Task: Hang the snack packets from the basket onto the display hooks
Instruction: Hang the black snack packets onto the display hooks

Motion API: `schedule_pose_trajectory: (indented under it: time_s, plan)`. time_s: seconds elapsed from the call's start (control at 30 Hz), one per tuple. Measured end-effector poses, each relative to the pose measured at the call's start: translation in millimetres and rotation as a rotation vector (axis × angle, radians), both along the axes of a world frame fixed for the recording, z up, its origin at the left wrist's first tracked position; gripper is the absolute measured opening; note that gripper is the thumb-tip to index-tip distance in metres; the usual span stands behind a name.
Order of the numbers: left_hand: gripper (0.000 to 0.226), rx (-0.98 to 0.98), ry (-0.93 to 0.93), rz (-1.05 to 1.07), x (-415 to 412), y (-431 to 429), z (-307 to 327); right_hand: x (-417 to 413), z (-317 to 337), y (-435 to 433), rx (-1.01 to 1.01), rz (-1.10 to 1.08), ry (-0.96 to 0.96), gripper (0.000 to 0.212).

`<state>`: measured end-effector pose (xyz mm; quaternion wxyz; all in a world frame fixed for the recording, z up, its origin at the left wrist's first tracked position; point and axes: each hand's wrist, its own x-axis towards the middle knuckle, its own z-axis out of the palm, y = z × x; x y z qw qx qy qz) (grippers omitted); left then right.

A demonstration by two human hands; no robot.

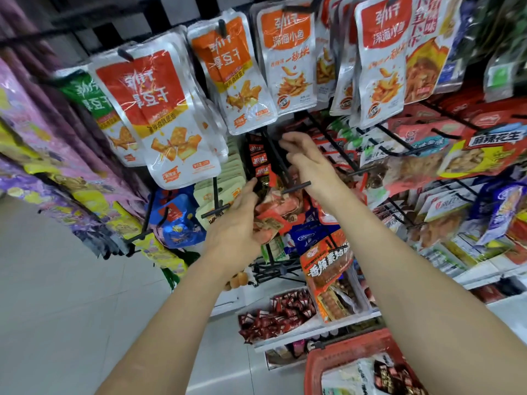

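1. Two bare hands are raised near the centre of the frame, in front of a rack crowded with hanging snacks.
2. Left hand (236,229) has its fingers curled round a bunch of snack packets (275,208) just below centre. They are glossy, crinkled and orange-red with paler printed patches.
3. Right hand (306,159) reaches a little higher, fingertips drawn together beside a black display hook (276,156). I cannot tell whether they actually pinch it.
4. Red basket (348,347) sits at the lower right, with more packets inside, some dark and some white.
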<state>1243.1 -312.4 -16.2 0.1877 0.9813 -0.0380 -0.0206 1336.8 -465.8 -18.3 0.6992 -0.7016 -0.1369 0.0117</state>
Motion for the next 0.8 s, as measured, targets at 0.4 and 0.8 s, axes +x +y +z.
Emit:
schedule_pose_trajectory:
  time_s: [0.4,0.8]
  plan:
    - [0.086,-0.139,-0.001,0.063,-20.4,-4.5,-3.9,34.9,14.7,10.0,-0.534,-0.037,-0.152,0.032]
    - [0.081,-0.252,-0.023,0.166,-16.0,-10.1,-2.6,19.8,-10.5,7.1,-0.428,-0.070,-0.276,0.046]
